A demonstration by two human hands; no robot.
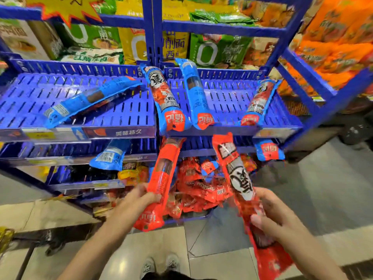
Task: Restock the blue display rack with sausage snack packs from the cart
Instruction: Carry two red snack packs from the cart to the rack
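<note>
Now two red sausage packs are pointing up toward the blue display rack (pixel 129 102): the left hand (pixel 141 196) is gripping the left red pack (pixel 161 178) near its lower end, the right hand (pixel 270 215) is clutching the right red pack (pixel 238 174) below its middle.

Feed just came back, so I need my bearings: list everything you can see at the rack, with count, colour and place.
blue sausage packs: four, blue, on the top slotted tray
lower blue packs: two, blue, poking from the tray below
red sausage packs: two, red, one in each hand
loose red packs: heap, red, lower shelf
noodle bags: several, green and yellow, behind the tray
blue display rack: one, blue
left hand: gripping one red pack
right hand: gripping the other
</note>
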